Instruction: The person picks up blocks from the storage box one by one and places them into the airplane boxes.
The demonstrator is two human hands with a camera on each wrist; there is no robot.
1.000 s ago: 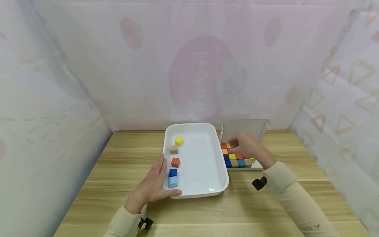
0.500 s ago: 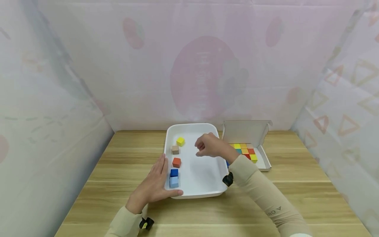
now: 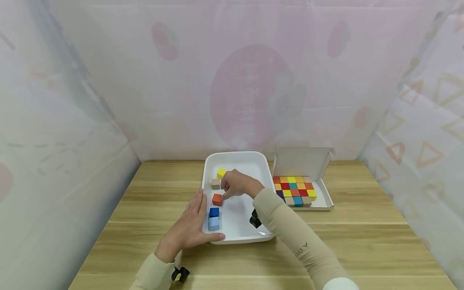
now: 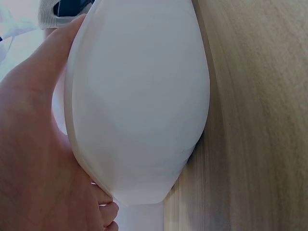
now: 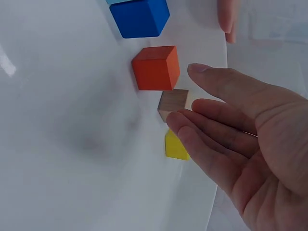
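Observation:
A white tray (image 3: 243, 166) lies on the wooden table and holds a yellow cube (image 3: 220, 173), a tan cube (image 3: 215, 183), an orange cube (image 3: 217, 199), a blue cube (image 3: 214, 212) and a light blue cube (image 3: 214, 222). My right hand (image 3: 235, 186) hovers over the tray just right of the tan and orange cubes. In the right wrist view that hand (image 5: 236, 125) has its fingers spread and holds nothing, close to the orange cube (image 5: 155, 67), tan cube (image 5: 172, 102) and yellow cube (image 5: 174, 147). My left hand (image 3: 188, 229) rests flat against the tray's front left corner (image 4: 139, 96).
An open white cardboard box (image 3: 320, 201) with several coloured cubes in rows stands right of the tray, lid up. Patterned fabric walls close in the table (image 3: 145, 193) on three sides. Bare wood lies in front of the tray and at both sides.
My right hand has left the cardboard box and crossed leftward over the tray to the tan and orange cubes. The left hand and the tray's cubes have stayed put.

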